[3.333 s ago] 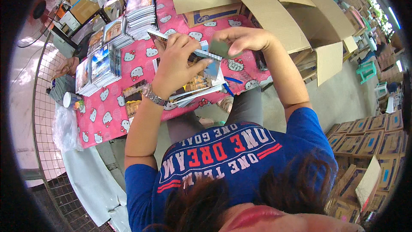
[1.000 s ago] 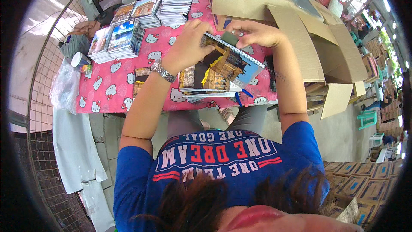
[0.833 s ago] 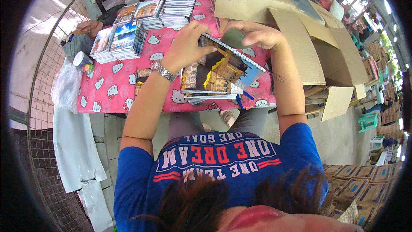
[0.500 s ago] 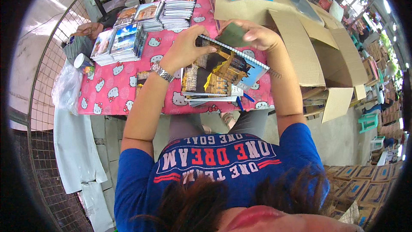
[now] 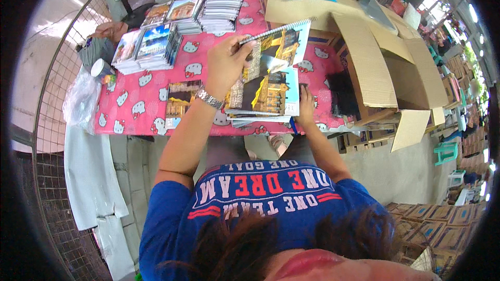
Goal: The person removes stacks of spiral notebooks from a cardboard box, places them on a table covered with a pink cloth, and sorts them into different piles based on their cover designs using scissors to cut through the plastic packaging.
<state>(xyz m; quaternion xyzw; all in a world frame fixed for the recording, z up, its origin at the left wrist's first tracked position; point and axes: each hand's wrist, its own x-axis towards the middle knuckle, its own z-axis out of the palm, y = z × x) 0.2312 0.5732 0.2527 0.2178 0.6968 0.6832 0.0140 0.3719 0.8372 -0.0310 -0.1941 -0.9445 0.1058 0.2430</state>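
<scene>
My left hand (image 5: 229, 65) is closed on a spiral-bound notebook (image 5: 282, 47), pinching its left end near the white coil. It is lifted and tilted, with a night-lit building on its cover. Beneath it lies a stack of similar picture-covered notebooks (image 5: 263, 97), close to the table's front edge. My right hand (image 5: 307, 106) rests low beside the stack's right side, fingers stretched forward and apparently holding nothing; its fingertips look dark and unclear. By it a blue-handled tool (image 5: 294, 126) pokes out from the stack's edge, mostly hidden.
Another notebook (image 5: 180, 99) lies left of the stack on the pink patterned tablecloth (image 5: 138, 91). Piles of notebooks (image 5: 224, 5) stand at the back left, near a paper cup (image 5: 101, 68). Open cardboard boxes (image 5: 364, 62) border the right side. A wire fence (image 5: 48, 93) runs along the left.
My right hand has left the coil and come down toward me beside the stack; the dark green piece it held is out of sight. The notebook's right end has swung up and away.
</scene>
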